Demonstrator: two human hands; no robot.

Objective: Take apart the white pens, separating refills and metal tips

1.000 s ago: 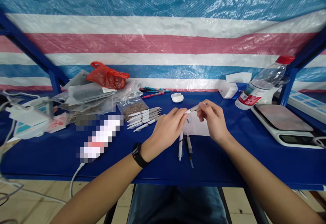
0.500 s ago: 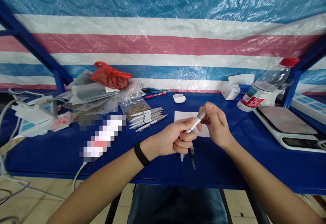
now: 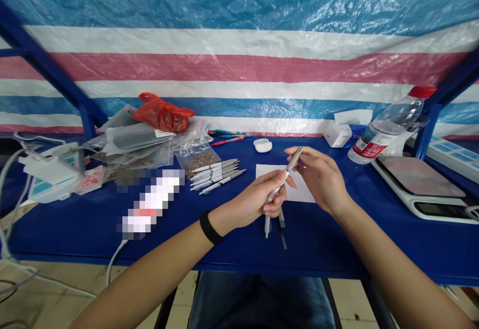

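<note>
My left hand (image 3: 264,197) is closed around a silver and white pen (image 3: 294,160), which tilts up to the right with its metal tip raised. My right hand (image 3: 322,177) is beside the pen's upper end, its fingers loosely parted; whether they touch the pen is hard to tell. Below my left hand lie a white pen (image 3: 267,227), partly hidden, and a thin ink refill (image 3: 283,237). A white paper sheet (image 3: 305,192) is under the hands. To the left, several white pens (image 3: 217,175) lie side by side.
Plastic bags (image 3: 138,142), a red bag (image 3: 164,113) and a pixelated white item (image 3: 153,204) with a cable occupy the left. A white earbud case (image 3: 262,145) sits behind the paper. At right stand a tissue pack (image 3: 339,133), a bottle (image 3: 389,124) and a scale (image 3: 426,184).
My right fingers have loosened from their pinch at the pen's tip and spread. The pen now points up more steeply, still in my left hand, uncovering more of the white pen below.
</note>
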